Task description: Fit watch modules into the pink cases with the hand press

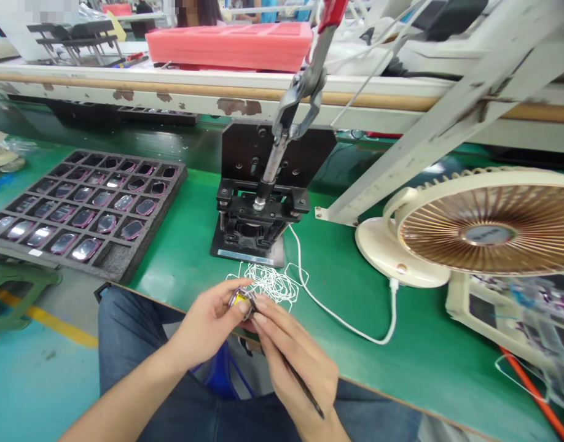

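Observation:
My left hand pinches a small smartwatch case with a yellow part showing inside, just over the table's front edge. My right hand is closed pen-style around slim dark tweezers. Their tip meets the case's right side, where fingers hide the exact contact. Just beyond both hands lies a tangled heap of thin white strands. Behind it stands a black press fixture with a red-handled toggle clamp.
At left, a grey foam tray holds several watch-like pieces with dark faces. A cream fan with a white cable stands right. A slanted metal brace and a shelf bearing pink foam bound the back. A bin sits far right.

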Demonstrator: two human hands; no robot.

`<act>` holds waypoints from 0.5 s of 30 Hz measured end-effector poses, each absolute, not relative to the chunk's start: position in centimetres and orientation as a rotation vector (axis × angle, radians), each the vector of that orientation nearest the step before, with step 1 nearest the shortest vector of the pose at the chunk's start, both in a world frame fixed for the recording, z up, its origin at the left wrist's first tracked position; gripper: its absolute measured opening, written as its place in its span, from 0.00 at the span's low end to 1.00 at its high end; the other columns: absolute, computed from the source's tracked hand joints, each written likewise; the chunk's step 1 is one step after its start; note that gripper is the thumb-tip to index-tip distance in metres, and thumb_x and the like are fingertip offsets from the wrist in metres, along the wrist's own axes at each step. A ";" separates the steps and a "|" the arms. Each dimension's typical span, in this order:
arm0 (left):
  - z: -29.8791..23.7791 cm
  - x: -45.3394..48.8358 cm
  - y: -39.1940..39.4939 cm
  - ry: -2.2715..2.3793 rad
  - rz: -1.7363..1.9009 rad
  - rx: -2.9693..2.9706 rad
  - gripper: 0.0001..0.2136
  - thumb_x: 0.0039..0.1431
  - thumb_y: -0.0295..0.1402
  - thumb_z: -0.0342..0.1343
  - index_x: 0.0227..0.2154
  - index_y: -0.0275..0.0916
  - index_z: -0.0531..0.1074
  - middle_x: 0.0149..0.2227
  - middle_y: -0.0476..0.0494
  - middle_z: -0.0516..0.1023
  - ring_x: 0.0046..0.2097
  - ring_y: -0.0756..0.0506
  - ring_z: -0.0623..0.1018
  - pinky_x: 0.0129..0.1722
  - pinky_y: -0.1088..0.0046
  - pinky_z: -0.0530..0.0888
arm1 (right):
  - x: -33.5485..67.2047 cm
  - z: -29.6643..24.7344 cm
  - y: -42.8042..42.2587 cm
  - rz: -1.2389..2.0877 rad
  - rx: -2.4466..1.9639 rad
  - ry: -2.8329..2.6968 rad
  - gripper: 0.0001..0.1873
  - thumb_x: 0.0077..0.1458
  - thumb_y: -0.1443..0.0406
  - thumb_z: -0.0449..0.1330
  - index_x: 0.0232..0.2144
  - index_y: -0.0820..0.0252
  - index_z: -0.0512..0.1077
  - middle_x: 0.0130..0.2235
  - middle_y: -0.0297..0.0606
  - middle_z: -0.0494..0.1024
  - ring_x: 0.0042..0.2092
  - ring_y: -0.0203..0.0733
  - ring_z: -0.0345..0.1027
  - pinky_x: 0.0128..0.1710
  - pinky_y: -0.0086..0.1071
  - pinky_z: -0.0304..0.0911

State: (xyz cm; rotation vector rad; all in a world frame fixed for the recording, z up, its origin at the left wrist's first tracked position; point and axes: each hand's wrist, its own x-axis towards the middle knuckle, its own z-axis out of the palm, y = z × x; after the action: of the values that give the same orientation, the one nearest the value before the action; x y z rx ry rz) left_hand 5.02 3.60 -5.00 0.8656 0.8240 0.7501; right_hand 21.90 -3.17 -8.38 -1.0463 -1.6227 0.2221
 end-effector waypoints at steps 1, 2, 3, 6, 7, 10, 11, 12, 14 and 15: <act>-5.0 4.9 3.8 0.785 0.753 0.837 0.25 0.62 0.41 0.72 0.59 0.40 0.78 0.44 0.41 0.85 0.43 0.45 0.83 0.48 0.65 0.82 | 21.8 -8.3 -3.2 0.219 -1.060 -1.596 0.28 0.61 0.84 0.65 0.58 0.59 0.79 0.60 0.44 0.81 0.61 0.51 0.78 0.63 0.46 0.78; -5.0 4.7 4.0 0.747 0.754 0.799 0.23 0.63 0.39 0.72 0.59 0.39 0.78 0.46 0.39 0.85 0.44 0.44 0.84 0.48 0.65 0.82 | 21.7 -8.2 -3.2 0.217 -1.075 -1.559 0.27 0.61 0.83 0.65 0.58 0.59 0.80 0.60 0.44 0.82 0.60 0.50 0.79 0.62 0.45 0.78; -4.9 4.6 4.1 0.716 0.755 0.752 0.22 0.64 0.38 0.71 0.58 0.39 0.79 0.48 0.37 0.85 0.44 0.43 0.84 0.48 0.64 0.82 | 21.6 -8.1 -3.2 0.215 -1.092 -1.517 0.26 0.62 0.83 0.65 0.57 0.58 0.80 0.59 0.44 0.82 0.59 0.49 0.80 0.62 0.44 0.78; -4.8 4.3 4.3 0.701 0.785 0.620 0.17 0.68 0.36 0.67 0.56 0.35 0.79 0.50 0.32 0.85 0.47 0.39 0.86 0.46 0.63 0.82 | 21.6 -7.6 -3.1 0.206 -1.171 -1.395 0.23 0.63 0.82 0.65 0.54 0.57 0.82 0.57 0.42 0.83 0.55 0.46 0.82 0.60 0.40 0.79; -4.7 4.2 4.3 0.719 0.800 0.594 0.17 0.69 0.35 0.66 0.57 0.33 0.79 0.52 0.30 0.85 0.47 0.37 0.86 0.46 0.62 0.82 | 21.8 -7.5 -3.0 0.197 -1.204 -1.368 0.22 0.63 0.81 0.65 0.53 0.56 0.82 0.57 0.41 0.84 0.54 0.45 0.83 0.59 0.39 0.79; -4.6 3.9 4.0 0.771 0.845 0.550 0.19 0.69 0.33 0.64 0.60 0.31 0.76 0.56 0.26 0.83 0.48 0.35 0.87 0.47 0.61 0.82 | 22.5 -7.1 -2.5 0.164 -1.280 -1.318 0.19 0.64 0.78 0.67 0.52 0.54 0.83 0.55 0.39 0.85 0.52 0.45 0.83 0.59 0.39 0.78; -4.6 3.8 4.0 0.780 0.860 0.538 0.20 0.70 0.33 0.64 0.61 0.30 0.75 0.57 0.24 0.83 0.49 0.34 0.87 0.48 0.59 0.82 | 22.9 -7.0 -2.3 0.162 -1.299 -1.315 0.18 0.64 0.77 0.68 0.51 0.54 0.84 0.55 0.38 0.85 0.52 0.44 0.83 0.60 0.39 0.77; -4.6 3.7 3.9 0.788 0.873 0.527 0.21 0.70 0.34 0.64 0.62 0.30 0.74 0.57 0.24 0.82 0.49 0.33 0.87 0.49 0.58 0.82 | 23.2 -6.9 -2.0 0.170 -1.321 -1.323 0.16 0.64 0.75 0.69 0.50 0.53 0.84 0.53 0.38 0.86 0.52 0.44 0.83 0.60 0.38 0.77; -4.6 3.5 3.9 0.803 0.887 0.509 0.23 0.70 0.34 0.64 0.64 0.30 0.73 0.58 0.23 0.82 0.51 0.33 0.87 0.53 0.55 0.82 | 23.9 -6.5 -1.5 0.199 -1.362 -1.355 0.12 0.65 0.72 0.69 0.48 0.53 0.84 0.51 0.36 0.87 0.51 0.43 0.83 0.60 0.36 0.76; -4.6 3.3 3.9 0.809 0.887 0.505 0.24 0.69 0.34 0.65 0.64 0.31 0.73 0.58 0.24 0.82 0.52 0.33 0.86 0.55 0.54 0.82 | 24.2 -6.3 -1.3 0.213 -1.372 -1.376 0.10 0.66 0.70 0.69 0.47 0.53 0.84 0.49 0.36 0.87 0.50 0.42 0.83 0.59 0.35 0.76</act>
State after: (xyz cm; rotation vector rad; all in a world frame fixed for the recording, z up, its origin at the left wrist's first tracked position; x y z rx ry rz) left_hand 3.35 3.92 -4.63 0.5053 0.8093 0.8873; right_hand 24.22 -1.28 -6.28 -1.3717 -1.3764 0.2130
